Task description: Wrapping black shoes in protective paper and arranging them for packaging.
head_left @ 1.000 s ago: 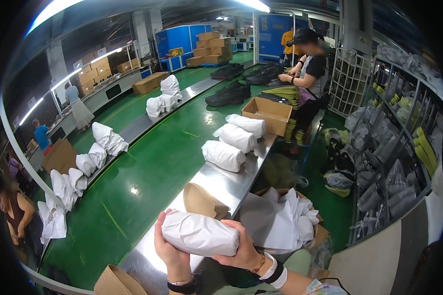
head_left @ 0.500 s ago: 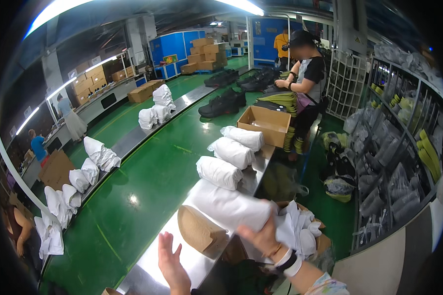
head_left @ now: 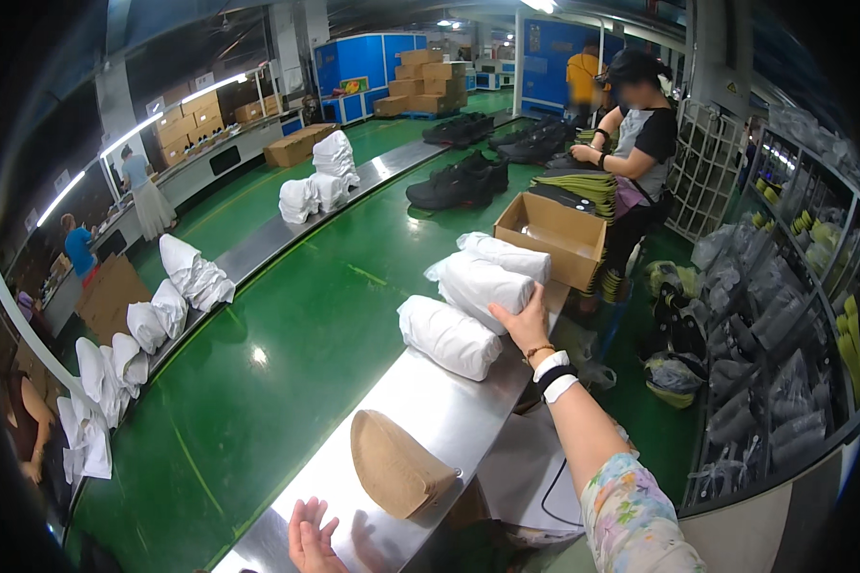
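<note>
My right hand (head_left: pixel 524 323) reaches forward and is closed on the near end of a white wrapped bundle (head_left: pixel 480 286), its thumb on the side and its other fingers partly hidden. Another white bundle (head_left: pixel 506 254) lies just behind it, and a third bundle (head_left: pixel 449 336) lies in front; whether the held one rests on something is hidden. Low in the picture, my left hand (head_left: pixel 313 537) is held up with fingers apart and nothing in it. Between my hands, a curved tan cardboard piece (head_left: pixel 398 466) lies on the shiny metal bench top (head_left: pixel 330 470).
An open carton (head_left: pixel 551 239) stands beyond the bundles. Black shoes (head_left: pixel 459 181) sit on the green belt (head_left: pixel 287 315), with white wrapped bundles (head_left: pixel 193 272) along its far edge. At far right a co-worker (head_left: pixel 631 143) stands handling items; racks (head_left: pixel 784 315) hold bagged goods.
My right hand has moved forward onto a bundle. The large blurred white item on the bench in front of the bundles is gone from that spot. My left hand is lower, and the view has shifted.
</note>
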Available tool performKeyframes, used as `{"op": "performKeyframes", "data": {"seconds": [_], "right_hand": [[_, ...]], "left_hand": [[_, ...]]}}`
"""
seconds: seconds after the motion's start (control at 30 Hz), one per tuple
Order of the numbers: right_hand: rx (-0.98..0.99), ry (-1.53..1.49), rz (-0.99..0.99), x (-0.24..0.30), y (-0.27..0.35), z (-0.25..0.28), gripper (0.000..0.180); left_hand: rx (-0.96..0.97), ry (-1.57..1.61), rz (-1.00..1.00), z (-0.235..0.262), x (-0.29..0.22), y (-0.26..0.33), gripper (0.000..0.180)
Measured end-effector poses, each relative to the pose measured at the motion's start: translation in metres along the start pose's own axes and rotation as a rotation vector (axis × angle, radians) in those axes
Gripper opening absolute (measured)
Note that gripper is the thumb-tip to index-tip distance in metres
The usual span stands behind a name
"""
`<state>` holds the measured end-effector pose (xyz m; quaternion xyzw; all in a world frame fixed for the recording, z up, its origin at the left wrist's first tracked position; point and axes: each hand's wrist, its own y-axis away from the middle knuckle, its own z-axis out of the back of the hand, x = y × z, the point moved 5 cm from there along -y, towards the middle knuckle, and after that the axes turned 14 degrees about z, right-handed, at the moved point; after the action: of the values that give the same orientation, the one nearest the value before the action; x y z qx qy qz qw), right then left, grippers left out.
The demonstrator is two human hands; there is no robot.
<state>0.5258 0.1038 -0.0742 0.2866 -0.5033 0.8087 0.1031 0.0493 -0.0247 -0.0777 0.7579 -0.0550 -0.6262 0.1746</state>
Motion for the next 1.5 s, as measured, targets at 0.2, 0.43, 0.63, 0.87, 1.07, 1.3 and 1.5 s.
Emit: {"op": "performKeyframes", "data": {"seconds": [0.2, 0.43, 0.63, 0.87, 1.07, 1.3, 1.5], "right_hand": [[0.063, -0.040, -0.123, -0.018, 0.026, -0.007, 0.081], [0.092, 0.098, -0.061, -0.003, 0.023, 0.040, 0.090], [0.132, -0.354, -0.133, 0.141, 0.088, 0.110, 0.031], [0.411, -0.257, 0.203, 0.215, 0.156, 0.095, 0.025], [0.718, -0.572, -0.016, 0.174, 0.174, -0.010, 0.042], [0.724, -0.204, 0.167, 0.261, 0.206, 0.016, 0.043], [0.602, -0.303, 0.007, 0.256, 0.219, 0.002, 0.048]], "left_hand": [[0.068, 0.098, 0.011, 0.002, 0.010, -0.012, 0.046], [0.078, 0.152, -0.002, 0.004, 0.004, 0.008, 0.041], [0.155, 0.024, -0.030, 0.017, 0.010, 0.043, 0.032], [0.294, -0.100, -0.070, 0.002, 0.013, 0.080, 0.029], [0.313, -0.274, -0.178, -0.021, -0.003, 0.055, 0.030], [0.295, -0.148, -0.038, -0.059, 0.018, -0.042, 0.034], [0.401, -0.038, 0.068, -0.081, 0.032, -0.058, 0.026]]}}
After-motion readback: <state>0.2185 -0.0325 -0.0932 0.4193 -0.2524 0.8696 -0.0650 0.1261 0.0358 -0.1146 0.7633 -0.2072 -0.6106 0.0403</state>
